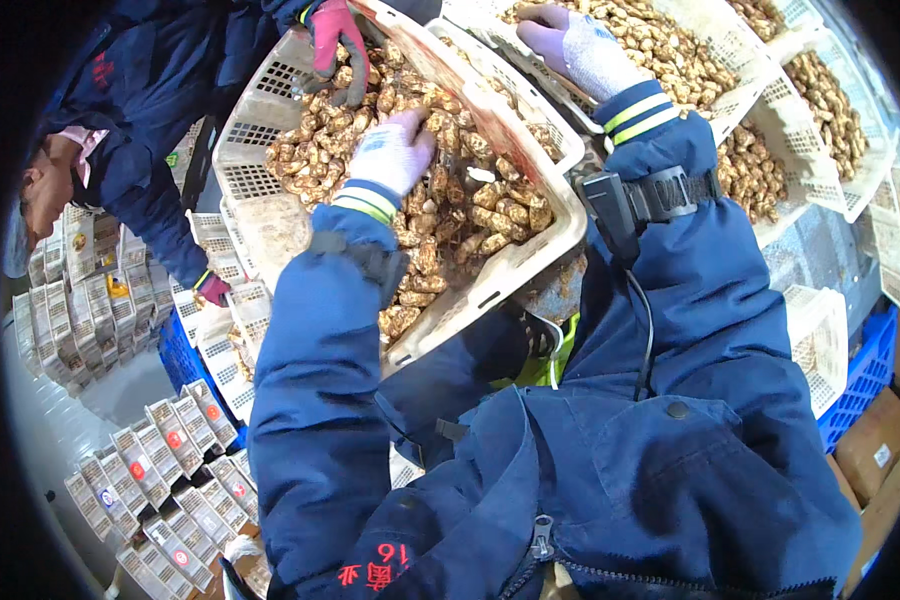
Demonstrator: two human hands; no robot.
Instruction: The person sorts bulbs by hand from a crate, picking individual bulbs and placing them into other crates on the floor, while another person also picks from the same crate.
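Observation:
A white plastic crate (470, 312), tilted, holds many small brown-and-cream pieces that look like mushrooms (510, 205). In it my left hand (392, 155), in a white and lilac glove, is closed with its fingers bent down among the pieces. Their tips are hidden. Up and to the right, my right hand (585, 52) wears a matching glove. It lies over the near left side of a second white crate (745, 95) full of the same pieces. Its fingers are curled; what they hold, if anything, cannot be made out.
A co-worker's pink and grey gloved hand (340, 50) reaches into the first crate. Another person's gloved hand (213, 288) is at the left beside stacked white baskets (100, 310). More filled crates (830, 110) stand at the right, above a blue crate (860, 375) and cardboard boxes (875, 445).

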